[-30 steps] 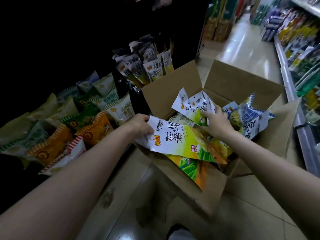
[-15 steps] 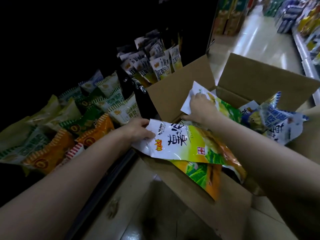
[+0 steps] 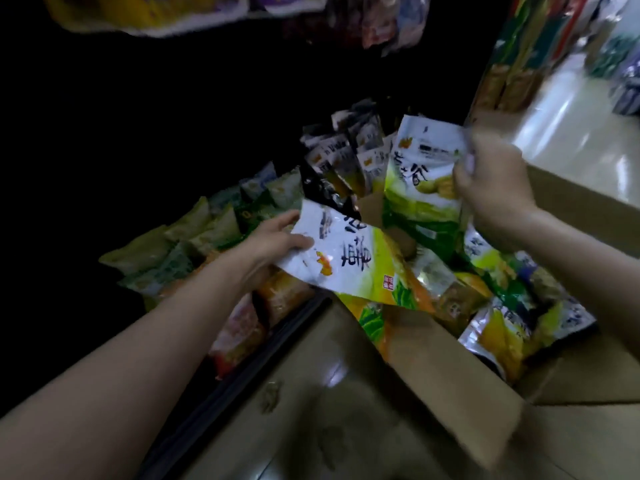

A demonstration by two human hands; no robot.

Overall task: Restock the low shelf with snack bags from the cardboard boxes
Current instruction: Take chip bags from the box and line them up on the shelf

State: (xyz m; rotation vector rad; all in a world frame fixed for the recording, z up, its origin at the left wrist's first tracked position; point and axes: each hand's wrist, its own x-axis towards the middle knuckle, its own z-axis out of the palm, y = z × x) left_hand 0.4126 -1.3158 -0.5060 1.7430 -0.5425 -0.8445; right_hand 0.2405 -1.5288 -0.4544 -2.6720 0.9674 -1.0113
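An open cardboard box (image 3: 436,375) stands on the floor at the right, holding several snack bags (image 3: 502,327). My left hand (image 3: 273,242) grips the white top of a white, green and orange snack bag (image 3: 353,261) over the box's left edge. My right hand (image 3: 491,181) holds a second bag of the same kind (image 3: 419,181) upright by its top corner, above the box's far side. The low shelf (image 3: 194,244) at the left is dark and lined with green, orange and white bags.
White and dark pouches (image 3: 346,150) stand at the shelf's far end. More bags hang from a shelf above (image 3: 149,12). A bright tiled aisle (image 3: 568,119) runs away at the upper right past stacked goods (image 3: 519,46). Bare floor (image 3: 311,410) lies below the box.
My right hand has lifted its bag out of the box and raised it upright. My left hand has drawn its bag up and left toward the shelf. The view has tilted toward the shelf.
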